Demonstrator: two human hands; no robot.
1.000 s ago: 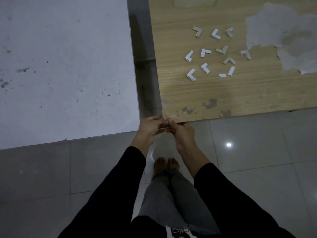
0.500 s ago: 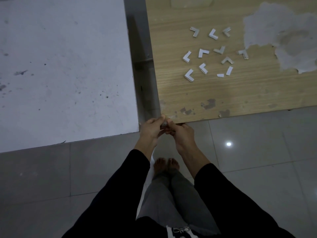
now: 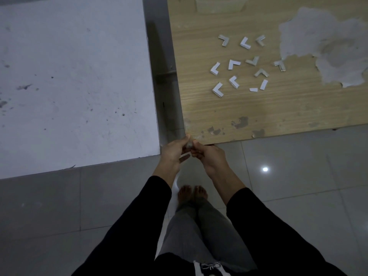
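Observation:
My left hand (image 3: 172, 154) and my right hand (image 3: 209, 156) meet in front of me, just off the near corner of the wooden table (image 3: 278, 108). Between their fingertips they pinch a small pale piece (image 3: 189, 145), mostly hidden by the fingers. Several white L-shaped folded pieces (image 3: 235, 63) lie scattered on the wooden table farther back.
A white, speckled table (image 3: 75, 80) stands at the left, with a narrow gap between it and the wooden table. A clear plastic container (image 3: 221, 5) sits at the far edge. The wood's surface is peeled at the right (image 3: 328, 48). Below are grey floor tiles (image 3: 298, 186) and bare feet (image 3: 192, 193).
Both hands stay together on the small piece, fingers shifting slightly. The view has drifted a little; the pieces on the table have not moved.

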